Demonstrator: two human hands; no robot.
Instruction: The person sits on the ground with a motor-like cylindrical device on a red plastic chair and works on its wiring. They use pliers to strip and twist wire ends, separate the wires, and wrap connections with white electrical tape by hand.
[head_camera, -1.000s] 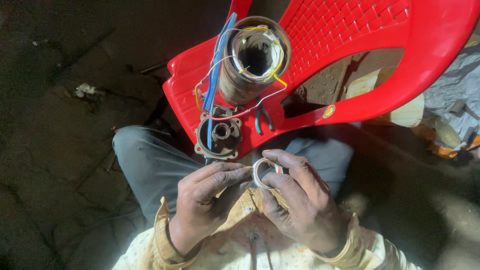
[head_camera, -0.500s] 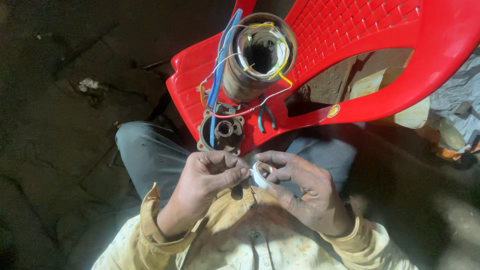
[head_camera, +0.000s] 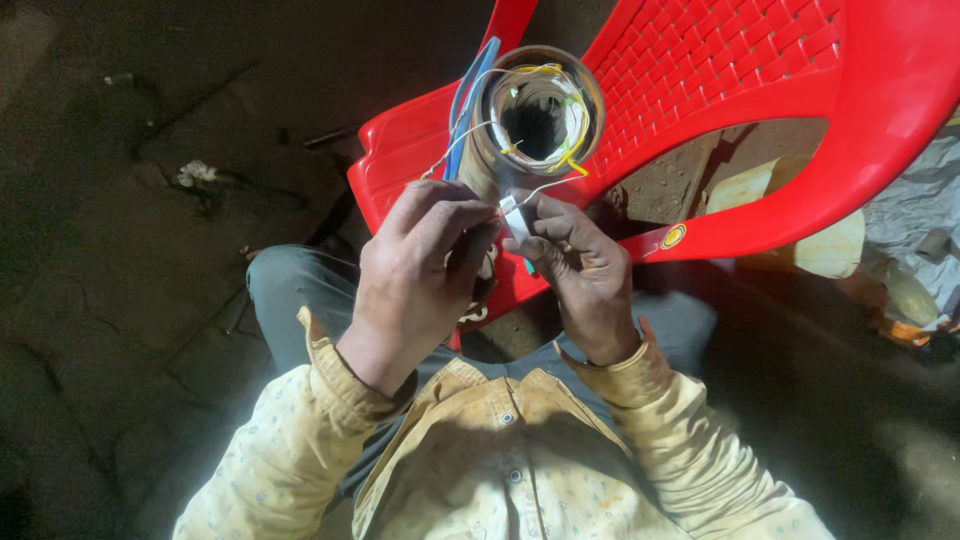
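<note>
White tape strip (head_camera: 513, 222), pinched betw. fingertips of left hand (head_camera: 420, 265) & right hand (head_camera: 575, 270), both clenched on it, sits just below open metal motor cylinder (head_camera: 535, 125) w/ coloured wires, resting on red plastic chair (head_camera: 760, 90).

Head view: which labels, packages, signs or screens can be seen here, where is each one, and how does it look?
Sticker: on the front edge of the red chair, right of the right hand; small, round, yellow-orange with a dark middle.
Tape piece: pinched between the left hand and the right hand, below the metal cylinder; small, white, no marking visible.
No packages, signs or screens are in view.
</note>
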